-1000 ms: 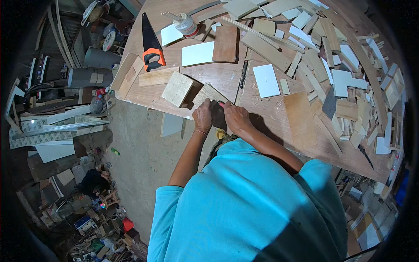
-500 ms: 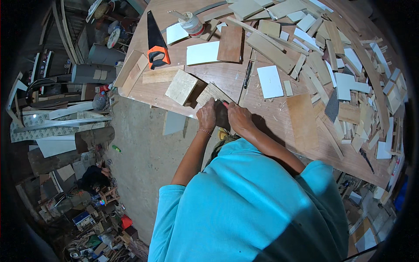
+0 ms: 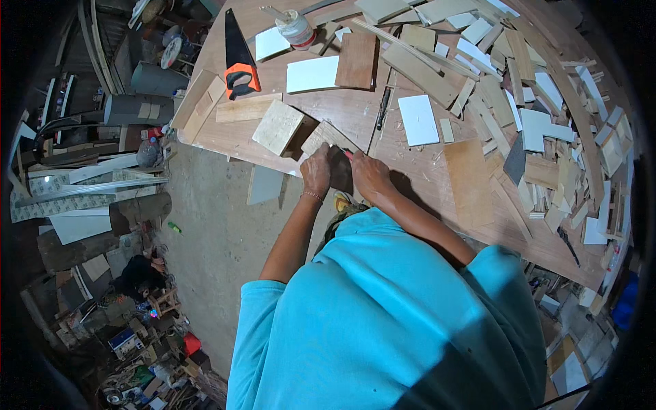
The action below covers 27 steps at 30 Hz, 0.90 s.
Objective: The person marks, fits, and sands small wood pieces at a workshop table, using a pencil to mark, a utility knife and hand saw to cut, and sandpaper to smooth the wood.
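Note:
At the near edge of the workbench (image 3: 437, 198), my left hand (image 3: 316, 172) is closed on a piece of wood (image 3: 330, 135) with a pale top and a dark side. Against that same top edge, my right hand (image 3: 371, 176) is closed round a small tool (image 3: 348, 155). Only a red bit and a thin dark part of the tool show, so its kind is unclear. To the left of the wood stands a pale wooden block (image 3: 279, 128), its right side in shadow.
Farther off lie a handsaw (image 3: 240, 58) with an orange handle, a jar with a brush (image 3: 295, 29) and a brown board (image 3: 357, 60). Wood offcuts (image 3: 495, 102) pile up at the right. A person (image 3: 140, 277) is low down at the left, beside clutter.
The bench and everything on it sit slightly farther left and higher in the picture. Both hands keep their hold at the wood's edge, with little visible movement against it.

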Available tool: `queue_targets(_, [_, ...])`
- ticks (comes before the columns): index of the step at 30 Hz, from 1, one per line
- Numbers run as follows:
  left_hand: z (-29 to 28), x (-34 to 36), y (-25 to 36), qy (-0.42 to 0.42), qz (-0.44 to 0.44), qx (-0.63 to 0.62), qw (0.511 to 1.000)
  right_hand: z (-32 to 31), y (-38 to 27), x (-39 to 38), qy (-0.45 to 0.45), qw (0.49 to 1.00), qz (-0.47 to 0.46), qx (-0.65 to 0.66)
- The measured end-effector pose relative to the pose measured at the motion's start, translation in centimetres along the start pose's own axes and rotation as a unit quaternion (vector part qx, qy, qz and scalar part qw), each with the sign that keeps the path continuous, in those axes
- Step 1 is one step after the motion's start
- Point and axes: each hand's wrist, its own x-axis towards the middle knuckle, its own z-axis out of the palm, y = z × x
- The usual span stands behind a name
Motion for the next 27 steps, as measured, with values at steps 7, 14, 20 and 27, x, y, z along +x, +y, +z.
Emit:
queue_targets(7, [-0.1, -0.2, 0.1, 0.018, 0.026, 0.041, 0.999, 0.3, -0.2, 0.6, 0.001, 1.0, 0.002, 0.011])
queue_targets(14, [0.1, -0.3, 0.1, 0.005, 0.011, 0.038, 0.999, -0.9, -0.9, 0.0, -0.033, 0.999, 0.029, -0.015])
queue_targets(20, [0.5, -0.7, -0.1, 0.028, 0.0, 0.018, 0.999, 2.9, 1.9, 1.0, -0.09, 0.99, 0.095, 0.046])
queue_targets(27, [-0.5, -0.5, 0.3, 0.002, 0.02, 0.032, 0.999, 1.4, 0.8, 0.5, -0.083, 0.991, 0.089, 0.06])
